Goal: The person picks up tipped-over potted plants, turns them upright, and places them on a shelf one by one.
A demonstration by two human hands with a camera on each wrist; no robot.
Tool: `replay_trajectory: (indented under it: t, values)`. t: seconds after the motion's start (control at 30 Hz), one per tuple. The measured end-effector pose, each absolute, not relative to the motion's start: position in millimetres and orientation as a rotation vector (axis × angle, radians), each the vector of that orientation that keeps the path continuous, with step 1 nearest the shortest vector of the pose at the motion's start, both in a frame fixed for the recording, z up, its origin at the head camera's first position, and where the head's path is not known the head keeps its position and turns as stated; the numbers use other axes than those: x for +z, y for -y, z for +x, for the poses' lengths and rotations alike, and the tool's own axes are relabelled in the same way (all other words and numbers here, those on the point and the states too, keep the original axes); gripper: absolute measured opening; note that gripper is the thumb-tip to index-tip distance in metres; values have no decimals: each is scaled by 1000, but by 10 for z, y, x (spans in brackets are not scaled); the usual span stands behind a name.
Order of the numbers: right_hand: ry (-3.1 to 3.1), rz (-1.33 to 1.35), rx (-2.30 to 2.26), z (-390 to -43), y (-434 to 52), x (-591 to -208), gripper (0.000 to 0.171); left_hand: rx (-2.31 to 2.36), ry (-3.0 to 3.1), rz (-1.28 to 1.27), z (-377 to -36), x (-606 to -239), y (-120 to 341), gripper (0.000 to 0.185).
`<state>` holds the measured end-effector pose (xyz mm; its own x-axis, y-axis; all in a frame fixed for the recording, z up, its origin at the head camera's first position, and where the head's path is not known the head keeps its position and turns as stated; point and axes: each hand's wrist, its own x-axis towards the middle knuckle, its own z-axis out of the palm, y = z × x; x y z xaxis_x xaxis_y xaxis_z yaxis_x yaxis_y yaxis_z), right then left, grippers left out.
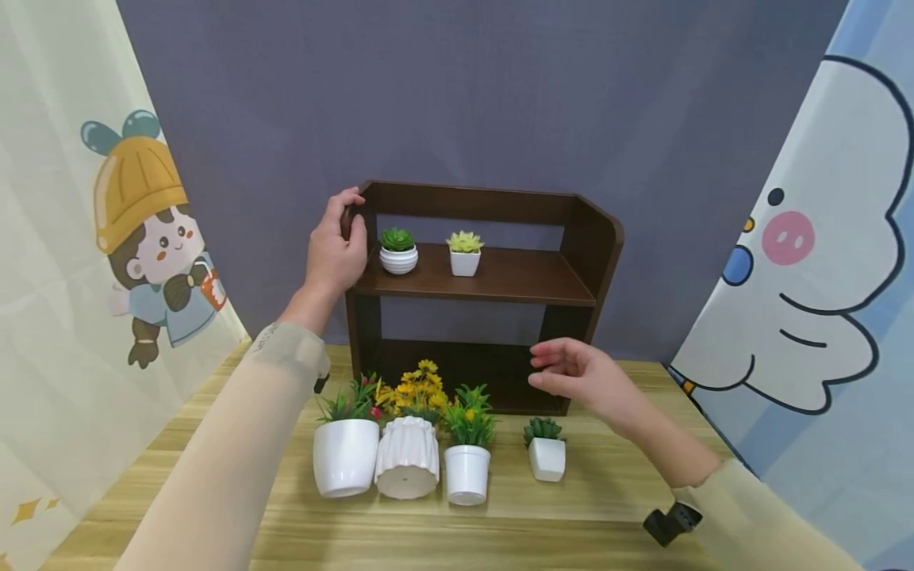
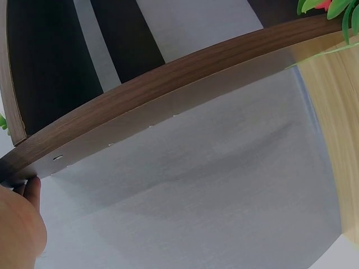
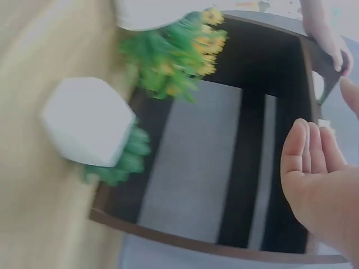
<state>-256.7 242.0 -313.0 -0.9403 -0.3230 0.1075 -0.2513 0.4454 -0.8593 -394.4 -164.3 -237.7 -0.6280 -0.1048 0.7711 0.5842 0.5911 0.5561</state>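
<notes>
A dark brown wooden shelf (image 1: pixel 500 277) stands at the back of the table. My left hand (image 1: pixel 336 250) grips the top of its left side panel (image 2: pixel 157 84). My right hand (image 1: pixel 571 373) hovers open in front of the shelf's lower right, above a small angular white pot with a succulent (image 1: pixel 546 450), holding nothing. In the right wrist view the open palm (image 3: pixel 320 185) faces the shelf's lower compartment (image 3: pixel 235 162), with that white pot (image 3: pixel 90 120) to the left. On the shelf's board sit a round ribbed pot (image 1: pixel 398 252) and a square pot (image 1: pixel 465 254).
Three more white pots stand in a row on the wooden table (image 1: pixel 593 507): one with red-flecked greenery (image 1: pixel 346 444), a ribbed one with yellow flowers (image 1: pixel 408 444), a small one (image 1: pixel 467 464). Cartoon-printed curtains hang at left (image 1: pixel 107 238) and right (image 1: pixel 821 238).
</notes>
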Motion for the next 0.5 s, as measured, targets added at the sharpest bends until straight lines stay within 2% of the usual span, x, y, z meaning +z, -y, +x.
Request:
replay_trajectory:
  t: [0.5]
  values:
    - [-2516, -282, -1591, -2177, -2579, -3931, 63, -1072, 2011, -382, -3951, -2371, 1643, 35]
